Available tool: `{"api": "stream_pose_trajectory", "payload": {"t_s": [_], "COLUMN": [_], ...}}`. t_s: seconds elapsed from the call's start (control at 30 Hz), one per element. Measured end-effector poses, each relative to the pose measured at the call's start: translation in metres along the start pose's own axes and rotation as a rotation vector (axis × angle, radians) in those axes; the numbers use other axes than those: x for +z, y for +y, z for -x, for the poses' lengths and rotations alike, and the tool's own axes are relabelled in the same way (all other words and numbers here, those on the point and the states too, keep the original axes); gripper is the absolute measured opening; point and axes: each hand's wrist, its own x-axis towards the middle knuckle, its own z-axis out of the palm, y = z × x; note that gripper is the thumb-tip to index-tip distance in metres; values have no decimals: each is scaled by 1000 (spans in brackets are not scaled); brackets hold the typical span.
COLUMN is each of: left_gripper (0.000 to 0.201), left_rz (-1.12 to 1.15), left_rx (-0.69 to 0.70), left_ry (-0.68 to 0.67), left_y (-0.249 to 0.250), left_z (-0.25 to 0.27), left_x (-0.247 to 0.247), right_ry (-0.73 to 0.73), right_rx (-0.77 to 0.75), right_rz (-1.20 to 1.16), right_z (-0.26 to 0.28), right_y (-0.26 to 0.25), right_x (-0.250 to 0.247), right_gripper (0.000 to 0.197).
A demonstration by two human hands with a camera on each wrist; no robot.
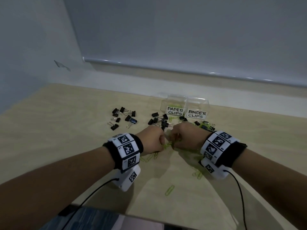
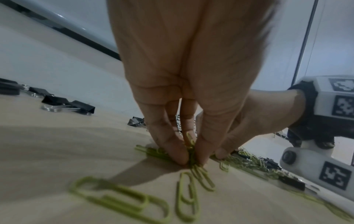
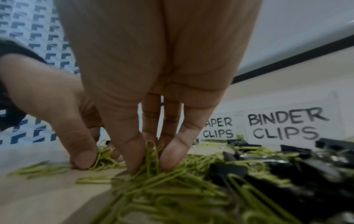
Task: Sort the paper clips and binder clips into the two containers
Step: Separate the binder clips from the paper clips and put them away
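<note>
Both hands work low on the table in a heap of green paper clips point(image 1: 167, 144). My left hand point(image 2: 191, 160) pinches a small bunch of green clips point(image 2: 188, 141) between thumb and fingertips. My right hand point(image 3: 151, 165) pinches a thicker tuft of paper clips point(image 3: 152, 150), its knuckles close to the left hand. Two clear containers stand behind: one labelled PAPER CLIPS point(image 1: 174, 111) with some green clips inside, one labelled BINDER CLIPS point(image 1: 197, 114). Black binder clips point(image 1: 158, 121) lie just beyond the hands.
Another group of black binder clips point(image 1: 123, 117) lies to the left. More binder clips mixed with green clips point(image 3: 287, 163) sit right of my right hand. Loose paper clips point(image 2: 122, 198) lie toward the near table edge point(image 1: 149, 219). A wall rises behind the containers.
</note>
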Motion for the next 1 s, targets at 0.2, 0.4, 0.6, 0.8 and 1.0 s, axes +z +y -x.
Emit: {"api": "stream_pose_trajectory", "payload": {"t_s": [0.2, 0.4, 0.6, 0.8, 1.0], "left_gripper": [15, 7, 13, 11, 16], "left_rz": [71, 246, 531, 563, 131], "left_rx": [33, 33, 7, -92, 16], "left_ry": [-11, 99, 406, 538, 418], "left_y": [1, 11, 28, 34, 28], "left_z": [-17, -43, -90, -141, -144], "left_x": [-7, -44, -83, -73, -55], "right_ry": [54, 292, 573, 611, 507], "right_rx": [144, 187, 348, 467, 339], "right_rz": [-362, -681, -707, -578, -462], "right_z": [6, -3, -57, -61, -17], "right_y": [31, 56, 65, 76, 78], "right_x": [-13, -57, -76, -52, -42], "right_gripper": [9, 5, 8, 18, 11]}}
